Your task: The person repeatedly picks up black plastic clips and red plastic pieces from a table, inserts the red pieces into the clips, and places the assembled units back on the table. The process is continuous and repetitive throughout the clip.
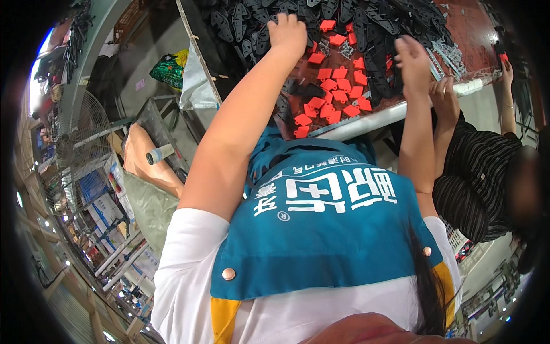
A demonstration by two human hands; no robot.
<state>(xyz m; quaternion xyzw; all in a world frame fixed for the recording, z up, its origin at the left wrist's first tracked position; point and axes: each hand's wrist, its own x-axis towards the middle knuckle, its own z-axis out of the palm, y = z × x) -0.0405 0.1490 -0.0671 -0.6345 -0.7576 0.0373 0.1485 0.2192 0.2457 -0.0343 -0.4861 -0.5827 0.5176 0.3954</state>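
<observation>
My left hand (288, 35) reaches over a pile of flat black plastic parts (229, 26) at the far side of the table. Its fingers curl down among them, and whatever is under them is hidden. My right hand (413, 66) is raised near the table's front edge, beside a long black part (378, 71). The fingers of that hand are loosely bent and apart, with nothing visible in them. Between my hands lie several small red plastic pieces (342, 84) with tabs. Small silvery screws (346, 50) sit in little heaps among them.
The reddish tabletop (467, 28) has a pale rounded front edge (378, 119). Metal strips and hardware (447, 57) lie toward the right. Close on the right, a co-worker in striped black clothing (478, 172) has a hand at the edge. A large fan (71, 146) stands left.
</observation>
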